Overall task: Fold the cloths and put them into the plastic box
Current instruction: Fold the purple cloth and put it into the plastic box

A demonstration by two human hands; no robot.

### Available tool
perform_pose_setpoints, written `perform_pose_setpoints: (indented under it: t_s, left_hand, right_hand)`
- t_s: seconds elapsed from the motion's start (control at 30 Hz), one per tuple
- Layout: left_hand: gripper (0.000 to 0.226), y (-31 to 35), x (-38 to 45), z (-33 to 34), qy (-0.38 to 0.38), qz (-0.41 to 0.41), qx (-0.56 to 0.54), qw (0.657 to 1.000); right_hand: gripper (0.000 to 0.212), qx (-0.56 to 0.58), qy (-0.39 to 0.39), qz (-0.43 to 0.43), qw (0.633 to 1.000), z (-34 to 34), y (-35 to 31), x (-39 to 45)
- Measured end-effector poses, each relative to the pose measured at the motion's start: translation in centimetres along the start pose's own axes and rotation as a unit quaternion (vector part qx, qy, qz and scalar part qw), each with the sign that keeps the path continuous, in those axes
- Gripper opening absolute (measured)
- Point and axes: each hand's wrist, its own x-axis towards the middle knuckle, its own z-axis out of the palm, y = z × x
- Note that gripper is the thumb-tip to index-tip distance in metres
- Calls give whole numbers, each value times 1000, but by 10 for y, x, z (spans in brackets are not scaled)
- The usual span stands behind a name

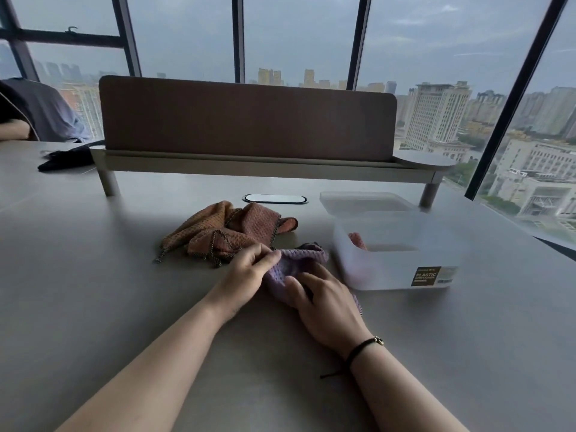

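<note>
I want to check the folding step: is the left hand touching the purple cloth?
Touching. The head view shows the left hand pinching the edge of the purple cloth with curled fingertips, with no gap between them.

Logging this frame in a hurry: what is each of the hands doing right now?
Left hand: pinches the far edge of the crumpled purple waffle-weave cloth.
Right hand: rests on the same cloth, fingers curled into it; a firm grip cannot be told.
</note>
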Motion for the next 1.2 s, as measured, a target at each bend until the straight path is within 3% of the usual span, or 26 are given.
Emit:
perform_pose_setpoints:
  t_s: [0.13, 0.23, 0.33, 0.4, 0.53, 0.67, 0.8, 0.87, 0.93, 1.0, 1.1, 1.2]
  left_hand:
    - [20, 9, -10, 2, -66, -9, -62, 996]
    - [24, 18, -20, 7, -102, 0, -93, 990]
    - [13, 29, -25, 9, -109, 9, -121, 987]
    - [10, 35, -27, 10, -113, 32, -82, 990]
    - [28, 50, -30, 8, -131, 87, 92, 983]
    - [34, 79, -29, -4, -112, 143, 164, 969]
    - [35, 103, -21, -23, -82, 182, 204, 959]
    - [34, 107, -16, -31, -82, 158, 212, 961]
    - [46, 110, -13, -37, -108, 101, 218, 965]
    - [57, 111, -12, -39, -139, 49, 273, 951]
    - [31, 117, -12, -42, -136, 55, 390, 909]
    - [23, 122, -10, -51, -96, 68, 375, 919]
  right_hand:
    - [21, 39, 56, 36, 997, 0, 10, 3]
    - [42, 108, 80, 91, 987, -4, 7, 3]
    - [76, 152, 18, 80, 985, -6, 3, 4]
    - [80, 126, -20, 57, 990, -8, 1, 2]
    - [51, 59, -39, 20, 997, -9, 3, -3]
    - [24, 98, -40, 42, 993, -12, 6, 2]
    - [36, 116, -37, 8, 992, -22, 9, 5]
    - [21, 92, -17, -9, 996, -32, 5, 6]
    - [30, 49, 19, -20, 998, -42, 2, 11]
    - [21, 55, 66, -60, 994, -50, -3, 19]
    - [14, 88, 63, -67, 992, -65, -7, 31]
    - [29, 201, 11, -2, 979, -81, -9, 37]
